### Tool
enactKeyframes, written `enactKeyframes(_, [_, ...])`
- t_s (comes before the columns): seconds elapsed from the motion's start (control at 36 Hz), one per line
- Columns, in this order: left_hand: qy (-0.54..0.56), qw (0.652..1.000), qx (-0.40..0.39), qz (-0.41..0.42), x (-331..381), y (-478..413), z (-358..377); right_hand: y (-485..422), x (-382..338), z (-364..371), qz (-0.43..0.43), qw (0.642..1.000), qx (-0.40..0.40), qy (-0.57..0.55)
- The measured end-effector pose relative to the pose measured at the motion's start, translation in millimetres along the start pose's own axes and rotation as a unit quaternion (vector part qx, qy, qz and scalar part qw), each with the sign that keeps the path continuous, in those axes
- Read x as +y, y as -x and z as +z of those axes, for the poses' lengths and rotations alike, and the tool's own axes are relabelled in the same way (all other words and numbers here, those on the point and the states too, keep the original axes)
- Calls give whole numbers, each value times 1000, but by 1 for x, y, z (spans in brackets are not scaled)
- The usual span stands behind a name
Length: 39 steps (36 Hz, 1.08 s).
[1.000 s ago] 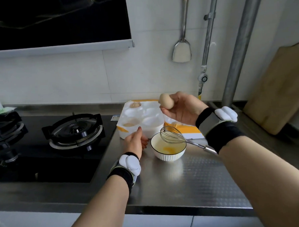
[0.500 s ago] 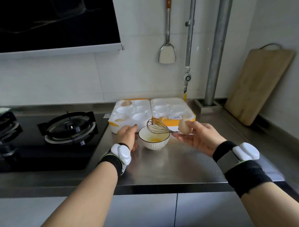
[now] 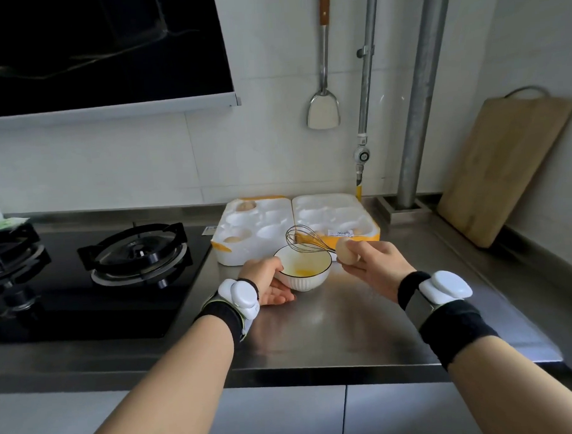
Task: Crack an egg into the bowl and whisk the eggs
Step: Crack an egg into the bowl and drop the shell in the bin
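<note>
**Brown egg poised beside the bowl**

Steel bench (image 3: 332,329) under me, and my right hand (image 3: 375,262) has its grip clamped on the brown egg (image 3: 346,249), held up just right of the white bowl (image 3: 305,280). My left hand (image 3: 268,283) cups the bowl's near-left side, fingers curled against its wall. Yellow yolk sits in the bottom. A wire whisk (image 3: 307,240) leans across the bowl's far rim, head raised above it. Behind stands the white egg tray (image 3: 298,223), two eggs visible in its left half. Gas hob (image 3: 135,256) to my left.
</note>
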<state>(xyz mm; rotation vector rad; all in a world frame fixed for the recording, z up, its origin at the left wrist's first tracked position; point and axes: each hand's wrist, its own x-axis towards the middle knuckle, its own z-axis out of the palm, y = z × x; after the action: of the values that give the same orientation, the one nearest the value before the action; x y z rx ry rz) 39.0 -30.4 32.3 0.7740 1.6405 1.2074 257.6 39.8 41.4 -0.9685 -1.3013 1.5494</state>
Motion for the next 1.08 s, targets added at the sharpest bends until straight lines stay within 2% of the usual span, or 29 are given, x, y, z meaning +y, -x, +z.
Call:
enactKeyframes(0.25, [-11,1000,27,3,2,-23,0,-29,2,-5,-15,999,11,31])
enactKeyframes(0.42, [-5,1000,16,13,-5,-30,-4,-37,13,-9,-13,1000,7,-11])
enactKeyframes(0.75, [-63,998,-9,13,2,-19,-10,-24,12,6,-24,999,6,-47])
enactKeyframes(0.94, [-79,996,-35,2,4,-9,-12,-19,19,20,-33,997,56,-26])
enactKeyframes(1.08, [-73,997,-34,3,4,-4,-11,-11,11,32,-32,993,106,37])
